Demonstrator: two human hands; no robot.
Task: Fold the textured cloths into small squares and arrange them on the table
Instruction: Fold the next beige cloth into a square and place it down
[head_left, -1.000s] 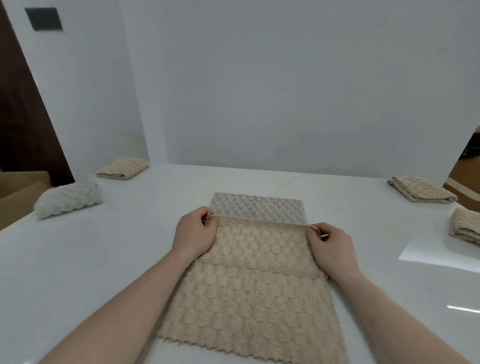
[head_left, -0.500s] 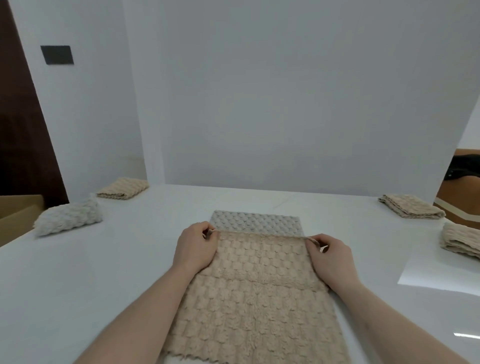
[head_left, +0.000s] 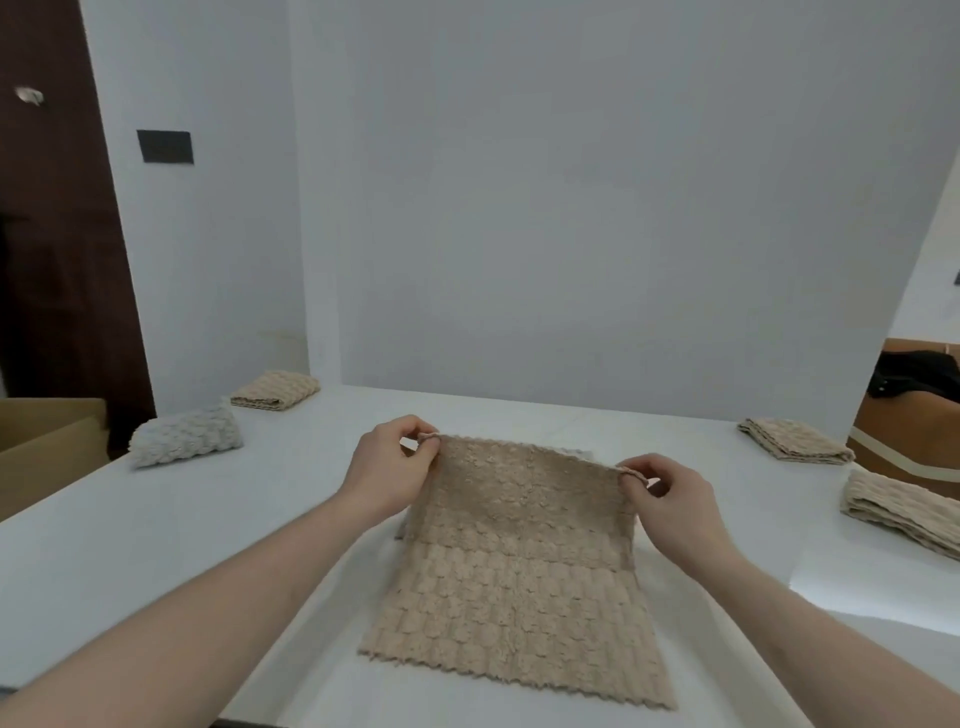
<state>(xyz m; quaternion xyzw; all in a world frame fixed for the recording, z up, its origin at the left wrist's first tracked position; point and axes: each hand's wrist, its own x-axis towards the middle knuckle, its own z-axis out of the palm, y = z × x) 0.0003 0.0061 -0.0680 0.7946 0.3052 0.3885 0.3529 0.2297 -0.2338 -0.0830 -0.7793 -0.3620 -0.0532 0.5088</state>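
A beige textured cloth (head_left: 519, 582) lies in front of me on the white table (head_left: 156, 545), its near edge flat and its far edge lifted. My left hand (head_left: 387, 475) pinches the far left corner and my right hand (head_left: 670, 499) pinches the far right corner. The raised edge hides almost all of the grey cloth (head_left: 582, 453) behind it; only a sliver shows.
Folded cloths sit around the table: a pale grey one (head_left: 184, 435) and a beige one (head_left: 274, 389) at the far left, two beige ones at the right (head_left: 795, 441) (head_left: 898, 506). A cardboard box (head_left: 47, 441) stands beyond the left edge. A white wall backs the table.
Both hands have lifted the beige cloth's far edge off the table and carried it away from me, covering the grey cloth behind. The camera has tilted up.
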